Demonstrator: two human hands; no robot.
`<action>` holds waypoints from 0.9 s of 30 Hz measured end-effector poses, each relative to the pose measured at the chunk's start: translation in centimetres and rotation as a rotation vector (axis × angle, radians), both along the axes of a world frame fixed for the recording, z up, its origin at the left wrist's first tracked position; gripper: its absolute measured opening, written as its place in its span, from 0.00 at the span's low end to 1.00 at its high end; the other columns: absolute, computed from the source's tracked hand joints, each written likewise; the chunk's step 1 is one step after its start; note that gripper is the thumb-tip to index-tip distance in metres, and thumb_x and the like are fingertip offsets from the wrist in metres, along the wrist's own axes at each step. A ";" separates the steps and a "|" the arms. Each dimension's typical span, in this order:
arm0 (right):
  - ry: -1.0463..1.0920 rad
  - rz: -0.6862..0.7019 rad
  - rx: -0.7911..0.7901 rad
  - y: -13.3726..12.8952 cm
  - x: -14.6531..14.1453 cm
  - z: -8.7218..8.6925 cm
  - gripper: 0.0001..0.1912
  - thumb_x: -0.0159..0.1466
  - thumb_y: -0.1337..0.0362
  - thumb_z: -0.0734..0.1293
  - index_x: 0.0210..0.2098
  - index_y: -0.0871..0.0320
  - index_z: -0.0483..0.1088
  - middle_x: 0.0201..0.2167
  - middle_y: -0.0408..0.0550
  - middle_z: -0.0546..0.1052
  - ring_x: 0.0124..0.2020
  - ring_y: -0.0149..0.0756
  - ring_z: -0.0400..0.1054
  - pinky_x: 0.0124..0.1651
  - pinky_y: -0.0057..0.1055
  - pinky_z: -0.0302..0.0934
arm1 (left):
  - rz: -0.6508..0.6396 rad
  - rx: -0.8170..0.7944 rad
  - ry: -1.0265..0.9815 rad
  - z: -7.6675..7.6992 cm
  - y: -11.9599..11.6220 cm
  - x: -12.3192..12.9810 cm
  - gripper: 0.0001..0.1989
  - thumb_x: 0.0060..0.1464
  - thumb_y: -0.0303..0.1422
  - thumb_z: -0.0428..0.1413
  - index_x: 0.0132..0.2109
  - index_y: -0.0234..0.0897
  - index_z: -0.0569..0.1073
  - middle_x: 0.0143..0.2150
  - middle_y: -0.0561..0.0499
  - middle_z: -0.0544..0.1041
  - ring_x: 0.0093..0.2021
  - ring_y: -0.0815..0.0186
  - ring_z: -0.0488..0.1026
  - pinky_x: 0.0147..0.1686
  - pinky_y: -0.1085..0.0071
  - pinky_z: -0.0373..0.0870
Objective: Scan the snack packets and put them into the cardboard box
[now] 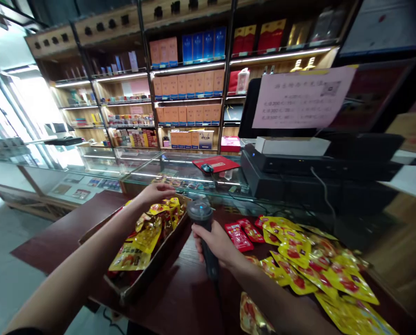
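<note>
Handheld barcode scanner gripped, with snags close by

Left of the scanner, a shallow cardboard tray lies at a slant on the dark red-brown tabletop, filled with yellow snack pouches whose glossy film is crumpled. The left hand is over the tray's far end, left of and slightly beyond the scanner's head, fingers loosely extended; nothing shows in its grasp, and I cannot tell whether the fingertips touch a pouch. That forearm crosses low over the tray, so a careless pull back could drag the top pouches over the side.

The right hand is closed around the scanner's handle, head end up. A dark cord runs from the handle toward the near side; it could catch on the tray's close corner if the scanner swings left. Beyond the scanner, a computer mouse rests on a red mat.

Just right of the scanner lie red pouches. Nearer, a single pouch lies partly beside the right forearm, which could sweep it along. Farther right of the scanner, loose yellow pouches overlap in a heap; being slick, they might slide if nudged. Glare or creases in the film could also spoil a barcode reading.
</note>
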State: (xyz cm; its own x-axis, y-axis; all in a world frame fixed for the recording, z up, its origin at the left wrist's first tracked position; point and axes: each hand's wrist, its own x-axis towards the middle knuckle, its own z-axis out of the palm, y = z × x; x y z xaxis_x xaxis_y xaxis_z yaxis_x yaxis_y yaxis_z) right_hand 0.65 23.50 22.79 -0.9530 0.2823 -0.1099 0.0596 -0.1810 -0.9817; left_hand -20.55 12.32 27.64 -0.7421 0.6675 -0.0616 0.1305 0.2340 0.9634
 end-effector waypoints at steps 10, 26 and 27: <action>-0.085 -0.192 -0.020 7.5 5.0 -3.0 0.17 0.55 0.50 0.65 0.25 0.58 0.62 0.10 0.37 0.66 0.08 0.28 0.60 0.12 0.23 0.53 | -0.357 -0.163 -0.097 -10.0 13.2 8.7 0.18 0.33 0.40 0.67 0.31 0.33 0.74 0.23 0.55 0.71 0.24 0.71 0.67 0.22 0.77 0.61; -0.181 -0.148 0.002 11.0 4.4 -4.3 0.15 0.57 0.51 0.64 0.25 0.57 0.62 0.11 0.39 0.68 0.10 0.29 0.61 0.13 0.24 0.54 | -0.839 -0.286 0.801 -13.6 13.1 10.3 0.35 0.27 0.47 0.68 0.46 0.37 0.74 0.46 0.42 0.73 0.47 0.52 0.68 0.48 0.63 0.63; -0.180 -0.149 0.000 11.0 4.5 -4.3 0.15 0.58 0.52 0.64 0.26 0.57 0.62 0.12 0.39 0.68 0.10 0.29 0.61 0.13 0.24 0.54 | -0.818 -0.313 0.821 -13.7 13.1 10.2 0.35 0.27 0.47 0.68 0.46 0.37 0.74 0.46 0.41 0.73 0.46 0.51 0.69 0.48 0.62 0.63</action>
State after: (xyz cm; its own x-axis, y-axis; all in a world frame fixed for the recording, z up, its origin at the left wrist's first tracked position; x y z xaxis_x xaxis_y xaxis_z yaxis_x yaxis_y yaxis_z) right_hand 5.11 34.49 18.53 -0.8656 0.4187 -0.2745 0.2067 -0.2005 -0.9576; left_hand -10.40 25.43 13.89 0.0015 0.9999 -0.0123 0.8982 0.0041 0.4395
